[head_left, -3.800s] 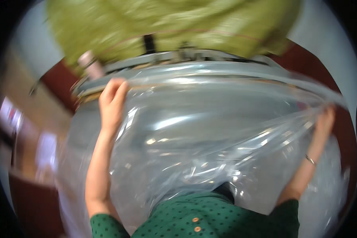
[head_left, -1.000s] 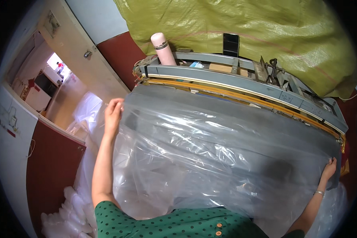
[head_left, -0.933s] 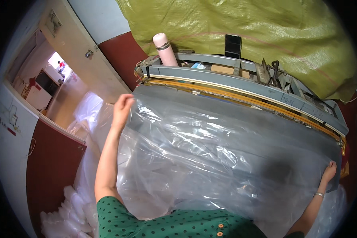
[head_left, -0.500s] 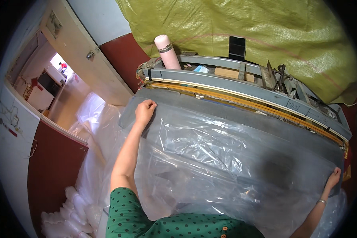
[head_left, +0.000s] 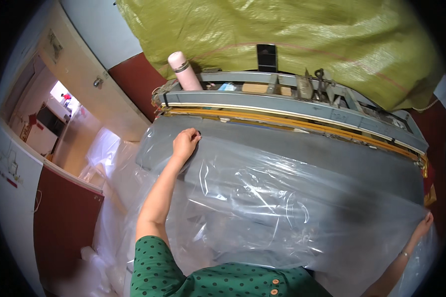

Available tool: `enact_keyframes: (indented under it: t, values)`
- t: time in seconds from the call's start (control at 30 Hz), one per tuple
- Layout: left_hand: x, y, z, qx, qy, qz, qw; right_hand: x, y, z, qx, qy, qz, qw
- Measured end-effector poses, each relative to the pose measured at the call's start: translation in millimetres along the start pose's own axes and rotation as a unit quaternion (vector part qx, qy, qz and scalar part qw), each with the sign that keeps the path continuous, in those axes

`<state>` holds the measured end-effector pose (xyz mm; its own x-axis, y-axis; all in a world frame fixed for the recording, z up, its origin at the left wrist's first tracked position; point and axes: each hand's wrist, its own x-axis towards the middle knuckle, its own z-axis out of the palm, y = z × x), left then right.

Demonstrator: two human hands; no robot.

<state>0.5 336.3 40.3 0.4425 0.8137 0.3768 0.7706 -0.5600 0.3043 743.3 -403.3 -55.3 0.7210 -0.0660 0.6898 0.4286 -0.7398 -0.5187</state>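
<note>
A wide, clear plastic sheet [head_left: 262,208] spreads across a grey work surface [head_left: 292,143] and hangs toward my body, wrinkled and shiny. Near the sheet's far left corner, my left hand [head_left: 185,143] pinches its edge. At the far right, my right hand [head_left: 424,222] grips the other end of the same edge, with a band on that wrist. Between the two hands the edge runs slanting and fairly taut. Behind the surface stands a long grey metal frame [head_left: 282,96], a machine with yellow-orange strips [head_left: 262,119] along its front.
On the frame stand a pink flask [head_left: 185,72], scissors [head_left: 319,81] and a black flat object [head_left: 267,58]. A yellow-green woven tarp [head_left: 282,24] hangs behind. To the left, a door [head_left: 84,69] opens onto a hallway. Loose plastic [head_left: 104,148] piles beside me on the floor.
The view has turned a little to the right. The sheet's edge has come nearer to me, away from the frame, most at the right. Both hands keep their grip.
</note>
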Motion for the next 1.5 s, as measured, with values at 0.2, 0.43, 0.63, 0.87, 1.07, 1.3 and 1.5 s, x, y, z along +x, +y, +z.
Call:
enact_keyframes:
  t: [0.2,0.43,0.63,0.87,1.07,1.3,1.5]
  values:
    - [6.5,53.2,5.1,0.092,0.056,0.085,0.991,63.5,30.7,2.1,-0.053,0.030,-0.009,0.998]
    - [38.4,37.7,-65.2,-0.366,0.273,-0.097,0.884,44.8,-179.7,67.5,0.000,0.058,0.026,0.998]
    - [59.2,-74.2,61.9,-0.319,0.216,-0.166,0.908,4.6,-173.9,158.8,0.200,-0.045,-0.057,0.977]
    - [95.2,-104.5,81.2,-0.466,0.201,-0.101,0.856,4.4,-216.6,179.4,0.238,-0.026,-0.009,0.971]
    - [103.2,-108.8,86.2,-0.481,0.181,-0.102,0.852,6.2,-214.5,180.7,0.300,-0.037,0.032,0.953]
    - [97.7,-118.9,78.3,-0.518,0.189,-0.119,0.826,9.6,-222.7,173.6,0.376,-0.038,0.129,0.917]
    - [92.4,-107.9,71.6,-0.515,0.172,-0.163,0.824,8.4,-227.6,166.0,0.383,-0.041,0.213,0.898]
